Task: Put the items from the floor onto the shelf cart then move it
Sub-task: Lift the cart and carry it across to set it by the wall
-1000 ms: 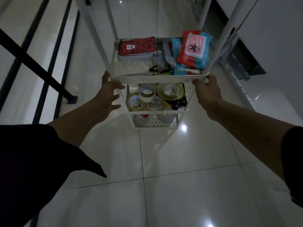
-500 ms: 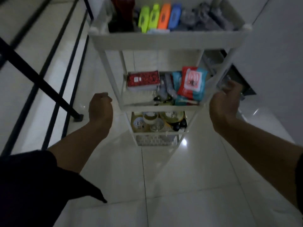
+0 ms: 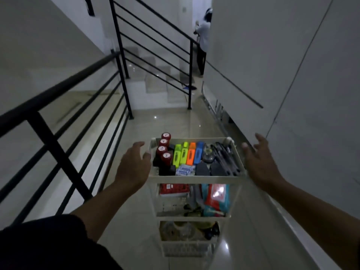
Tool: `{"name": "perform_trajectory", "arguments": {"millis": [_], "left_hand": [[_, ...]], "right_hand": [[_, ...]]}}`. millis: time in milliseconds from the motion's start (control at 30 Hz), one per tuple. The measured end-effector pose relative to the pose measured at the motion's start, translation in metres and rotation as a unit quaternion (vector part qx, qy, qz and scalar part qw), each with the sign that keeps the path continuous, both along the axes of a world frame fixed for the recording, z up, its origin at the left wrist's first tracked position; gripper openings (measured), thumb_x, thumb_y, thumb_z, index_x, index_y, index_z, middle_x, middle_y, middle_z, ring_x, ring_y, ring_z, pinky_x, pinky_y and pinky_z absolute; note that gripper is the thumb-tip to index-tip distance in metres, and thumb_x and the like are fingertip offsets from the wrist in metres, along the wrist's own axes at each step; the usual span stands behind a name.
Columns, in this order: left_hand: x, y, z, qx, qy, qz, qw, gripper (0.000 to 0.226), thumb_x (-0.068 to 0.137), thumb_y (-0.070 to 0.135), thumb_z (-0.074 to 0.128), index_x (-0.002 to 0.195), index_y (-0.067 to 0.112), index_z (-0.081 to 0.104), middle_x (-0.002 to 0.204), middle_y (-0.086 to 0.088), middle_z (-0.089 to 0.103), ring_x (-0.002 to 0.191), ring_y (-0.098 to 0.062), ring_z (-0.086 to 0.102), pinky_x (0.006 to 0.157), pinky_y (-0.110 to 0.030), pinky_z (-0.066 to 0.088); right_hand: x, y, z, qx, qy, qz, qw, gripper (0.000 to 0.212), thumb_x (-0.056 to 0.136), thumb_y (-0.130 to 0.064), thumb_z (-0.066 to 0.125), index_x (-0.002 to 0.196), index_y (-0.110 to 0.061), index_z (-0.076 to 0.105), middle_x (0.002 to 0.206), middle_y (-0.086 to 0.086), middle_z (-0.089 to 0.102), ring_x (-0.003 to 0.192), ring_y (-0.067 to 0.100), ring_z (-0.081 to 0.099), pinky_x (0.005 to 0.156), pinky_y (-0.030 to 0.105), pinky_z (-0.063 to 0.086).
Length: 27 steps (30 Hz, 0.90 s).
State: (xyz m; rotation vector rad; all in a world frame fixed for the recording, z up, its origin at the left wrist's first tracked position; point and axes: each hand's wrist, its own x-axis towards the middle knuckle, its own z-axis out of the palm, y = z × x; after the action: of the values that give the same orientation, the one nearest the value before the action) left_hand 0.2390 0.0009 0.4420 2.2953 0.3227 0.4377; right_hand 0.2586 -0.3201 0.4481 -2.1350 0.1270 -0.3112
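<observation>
A white shelf cart (image 3: 194, 179) stands on the tiled floor in front of me. Its top tray holds red-capped bottles (image 3: 164, 148), coloured highlighters (image 3: 187, 154) and dark pens (image 3: 226, 158). The middle shelf carries a red notebook (image 3: 174, 189) and wipe packs (image 3: 217, 197); tape rolls (image 3: 185, 230) lie lower down. My left hand (image 3: 134, 162) hovers by the top tray's left rim, fingers spread, holding nothing. My right hand (image 3: 257, 160) hovers beside the right rim, fingers spread, also apart from it.
A black metal railing (image 3: 58, 145) runs along the left, with stairs (image 3: 155, 78) beyond it. A white wall (image 3: 292, 94) closes the right side. A person (image 3: 202, 39) stands at the far end of the narrow tiled corridor.
My hands let go of the middle shelf's sides, lifted, and now hover at the top tray. The view rose from the lower shelves to the top tray and corridor.
</observation>
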Motion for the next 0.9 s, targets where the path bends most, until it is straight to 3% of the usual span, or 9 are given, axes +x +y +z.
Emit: {"name": "perform_trajectory", "arguments": {"millis": [133, 233, 367, 433, 500, 667, 900], "left_hand": [[0.008, -0.011, -0.011, -0.070, 0.118, 0.054, 0.989, 0.055, 0.097, 0.031, 0.040, 0.146, 0.010, 0.030, 0.148, -0.019, 0.041, 0.129, -0.036, 0.044, 0.101, -0.041, 0.037], [0.010, -0.020, -0.034, -0.081, 0.176, 0.024, 0.981, 0.060, 0.097, 0.027, 0.039, 0.150, 0.007, 0.018, 0.147, -0.024, 0.038, 0.124, -0.041, 0.046, 0.096, -0.041, 0.042], [0.009, -0.020, -0.056, -0.038, 0.135, 0.022, 0.990, 0.057, 0.098, 0.021, 0.038, 0.150, 0.007, 0.017, 0.147, -0.025, 0.033, 0.127, -0.041, 0.042, 0.097, -0.042, 0.039], [0.008, -0.018, -0.058, -0.029, 0.128, 0.008, 0.991, 0.056, 0.099, 0.020, 0.037, 0.150, 0.006, 0.017, 0.147, -0.024, 0.033, 0.128, -0.039, 0.041, 0.098, -0.042, 0.038], [0.009, -0.014, -0.056, -0.029, 0.126, -0.005, 0.992, 0.054, 0.099, 0.018, 0.037, 0.148, 0.006, 0.020, 0.143, -0.024, 0.036, 0.124, -0.039, 0.044, 0.095, -0.042, 0.040], [0.011, -0.014, -0.052, -0.045, 0.127, -0.021, 0.991, 0.049, 0.097, 0.014, 0.037, 0.144, 0.007, 0.027, 0.136, -0.022, 0.041, 0.114, -0.036, 0.050, 0.087, -0.039, 0.042], [0.011, -0.011, -0.047, -0.043, 0.135, -0.043, 0.989, 0.045, 0.097, 0.013, 0.037, 0.141, 0.005, 0.029, 0.133, -0.023, 0.042, 0.108, -0.035, 0.052, 0.086, -0.041, 0.046]], "right_hand": [[0.020, 0.016, -0.010, -0.084, 0.049, 0.010, 0.995, 0.068, 0.100, -0.038, 0.048, 0.154, -0.006, 0.022, 0.157, 0.020, 0.031, 0.143, 0.035, 0.033, 0.115, 0.046, 0.028], [0.036, 0.023, -0.015, -0.111, 0.062, -0.019, 0.992, 0.067, 0.096, -0.032, 0.054, 0.151, -0.007, 0.025, 0.151, 0.022, 0.040, 0.136, 0.038, 0.041, 0.105, 0.044, 0.035], [0.040, 0.023, -0.038, -0.156, 0.111, -0.009, 0.981, 0.044, 0.093, -0.021, 0.057, 0.131, -0.004, 0.044, 0.129, 0.021, 0.055, 0.101, 0.029, 0.059, 0.077, 0.030, 0.043], [0.035, 0.022, -0.051, -0.146, 0.153, -0.011, 0.977, 0.029, 0.094, -0.020, 0.057, 0.116, -0.005, 0.046, 0.109, 0.018, 0.057, 0.078, 0.025, 0.062, 0.059, 0.042, 0.057], [0.031, 0.023, -0.053, -0.115, 0.184, -0.036, 0.976, 0.022, 0.094, -0.021, 0.057, 0.109, -0.010, 0.045, 0.093, 0.014, 0.057, 0.069, 0.030, 0.066, 0.051, 0.048, 0.060], [0.027, 0.026, -0.044, -0.111, 0.198, -0.045, 0.973, 0.025, 0.096, -0.021, 0.057, 0.114, -0.015, 0.041, 0.088, 0.012, 0.056, 0.069, 0.029, 0.067, 0.047, 0.037, 0.057], [0.017, 0.032, -0.035, -0.124, 0.185, -0.038, 0.974, 0.025, 0.097, -0.021, 0.055, 0.116, -0.013, 0.041, 0.095, 0.015, 0.058, 0.073, 0.029, 0.065, 0.060, 0.047, 0.061]]}}
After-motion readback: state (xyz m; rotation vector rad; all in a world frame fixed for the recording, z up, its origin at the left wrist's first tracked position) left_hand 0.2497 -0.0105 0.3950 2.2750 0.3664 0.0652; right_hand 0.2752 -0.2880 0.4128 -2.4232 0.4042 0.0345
